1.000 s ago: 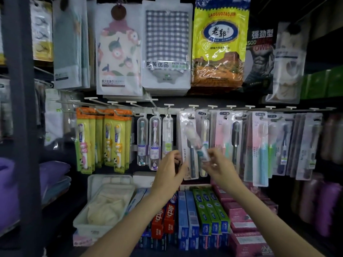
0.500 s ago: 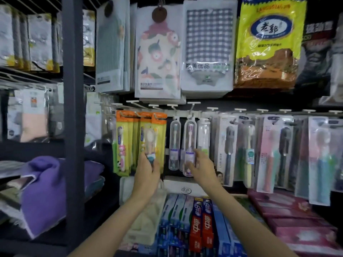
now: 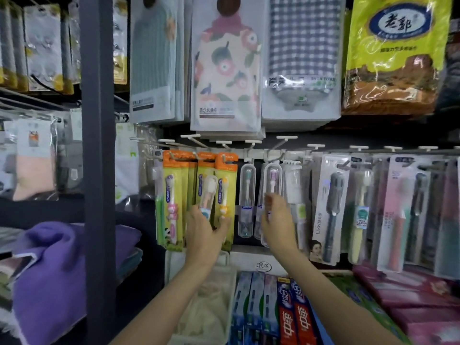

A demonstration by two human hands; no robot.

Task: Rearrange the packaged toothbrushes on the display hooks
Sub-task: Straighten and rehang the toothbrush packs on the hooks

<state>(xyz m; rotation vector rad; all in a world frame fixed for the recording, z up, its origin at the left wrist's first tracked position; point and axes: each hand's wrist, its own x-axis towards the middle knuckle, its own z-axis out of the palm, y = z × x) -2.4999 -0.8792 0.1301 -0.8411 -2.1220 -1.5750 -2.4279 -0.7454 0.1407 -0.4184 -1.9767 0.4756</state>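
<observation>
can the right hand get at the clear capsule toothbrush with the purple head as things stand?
Probably yes. The right hand is already at the lower part of the purple-head capsule toothbrush, nothing in front of it. Blur hides whether the fingers actually touch it.

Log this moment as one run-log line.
left hand: holds clear-cased toothbrush before orange-topped packs | right hand: at hanging clear case, grip unclear | step: rehang pending

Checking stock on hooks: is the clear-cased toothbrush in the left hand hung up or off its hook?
Off its hook: the left hand grips the clear-cased toothbrush upright before the orange packs.
</observation>
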